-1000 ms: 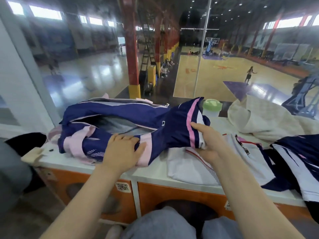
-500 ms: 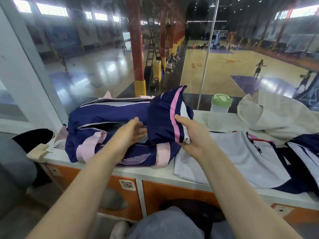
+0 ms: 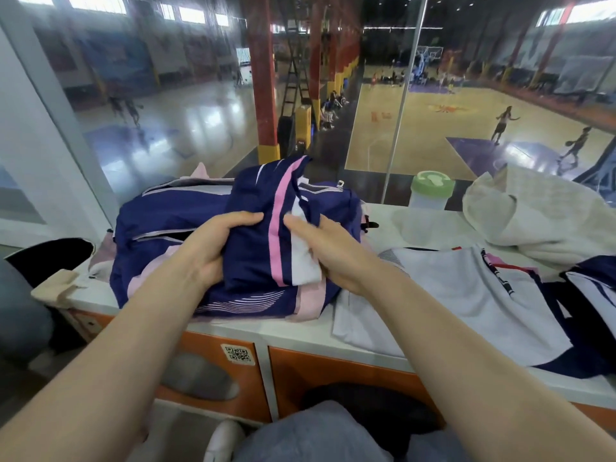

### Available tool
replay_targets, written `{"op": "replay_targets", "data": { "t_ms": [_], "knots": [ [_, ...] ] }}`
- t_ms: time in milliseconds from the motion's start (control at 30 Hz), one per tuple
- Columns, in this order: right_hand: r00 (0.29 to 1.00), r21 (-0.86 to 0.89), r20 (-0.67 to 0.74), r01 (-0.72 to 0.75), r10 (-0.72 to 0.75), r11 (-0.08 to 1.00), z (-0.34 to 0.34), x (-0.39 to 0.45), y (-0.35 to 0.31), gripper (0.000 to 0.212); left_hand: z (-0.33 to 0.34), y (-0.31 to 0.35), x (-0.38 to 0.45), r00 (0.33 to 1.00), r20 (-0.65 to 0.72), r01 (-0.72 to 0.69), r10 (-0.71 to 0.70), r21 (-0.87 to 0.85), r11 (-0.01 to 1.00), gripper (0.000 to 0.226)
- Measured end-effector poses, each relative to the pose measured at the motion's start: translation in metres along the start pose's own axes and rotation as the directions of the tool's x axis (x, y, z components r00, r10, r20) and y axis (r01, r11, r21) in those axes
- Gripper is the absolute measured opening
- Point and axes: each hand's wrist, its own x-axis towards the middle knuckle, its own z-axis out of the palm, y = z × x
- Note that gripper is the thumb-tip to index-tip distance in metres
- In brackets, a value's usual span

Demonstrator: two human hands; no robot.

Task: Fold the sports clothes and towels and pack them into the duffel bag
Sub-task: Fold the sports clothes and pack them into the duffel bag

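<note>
I'm gripping folded navy garment [image 3: 263, 235] with left hand [image 3: 213, 248] and right hand [image 3: 328, 251] | holding it over duffel bag [image 3: 160, 221] | white shirt [image 3: 450, 295] lying right.

- The scene was lit by daylight from high windows [image 3: 191, 15] along the hall's upper walls.
- Bright glare was reflected off the polished court floor [image 3: 186, 128].
- Straight lines were bowed by wide-angle distortion at the edges.
- Distant figures were rendered soft.
</note>
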Motion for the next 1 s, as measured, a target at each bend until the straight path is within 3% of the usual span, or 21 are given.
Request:
{"op": "replay_targets", "data": {
  "t_ms": [67, 133, 167, 233, 300, 400, 467, 600, 733, 833, 1000],
  "knots": [
    [0.986, -0.080, -0.167, -0.035, 0.022, 0.996, -0.009, 0.008, -0.007, 0.038, -0.006, 0.000, 0.003, 0.999, -0.048, 0.007, -0.007, 0.000, 1.000, 0.029],
    [0.944, -0.363, -0.305, 0.006, -0.125, 0.932, -0.017, 0.017, -0.010, 0.036, -0.012, 0.001, 0.006, 0.995, -0.099, 0.011, -0.009, 0.016, 1.000, 0.025],
    [0.930, -0.547, -0.292, 0.030, -0.225, 0.837, -0.021, 0.022, -0.007, 0.029, -0.015, 0.002, 0.007, 0.992, -0.123, 0.021, -0.017, 0.030, 0.999, 0.022],
    [0.950, -0.773, -0.150, 0.060, -0.274, 0.632, -0.025, 0.030, 0.000, 0.019, -0.023, 0.004, 0.007, 0.987, -0.157, 0.053, -0.041, 0.072, 0.996, 0.018],
    [0.979, -0.876, -0.030, 0.070, -0.200, 0.476, -0.021, 0.042, 0.011, 0.039, -0.032, 0.003, 0.006, 0.984, -0.163, 0.091, -0.073, 0.108, 0.990, 0.017],
    [0.991, -0.953, -0.099, -0.067, -0.095, 0.295, -0.012, 0.057, 0.021, 0.065, -0.042, -0.003, 0.002, 0.980, -0.152, 0.148, -0.127, 0.138, 0.979, 0.019],
    [0.984, -0.973, -0.156, -0.138, -0.084, 0.182, -0.011, 0.065, 0.024, 0.068, -0.045, -0.007, 0.002, 0.976, -0.148, 0.178, -0.157, 0.141, 0.974, 0.024],
    [0.986, -0.986, -0.125, -0.136, -0.110, -0.099, -0.013, 0.078, 0.028, 0.052, -0.045, -0.015, 0.002, 0.978, -0.145, 0.176, -0.151, 0.177, 0.968, 0.025],
    [0.990, -0.961, 0.039, -0.001, -0.139, -0.275, -0.022, 0.079, 0.023, 0.030, -0.044, -0.019, 0.003, 0.981, -0.177, 0.128, -0.085, 0.246, 0.961, 0.037],
    [0.979, -0.967, 0.078, 0.028, -0.189, -0.253, -0.026, 0.075, 0.017, 0.026, -0.045, -0.021, 0.003, 0.984, -0.169, 0.106, -0.063, 0.262, 0.959, 0.038],
    [0.950, -0.926, -0.235, -0.154, -0.207, 0.345, -0.039, 0.075, -0.014, 0.030, -0.042, -0.022, 0.003, 0.992, -0.122, 0.079, -0.044, 0.294, 0.952, 0.037]
  ]
}}
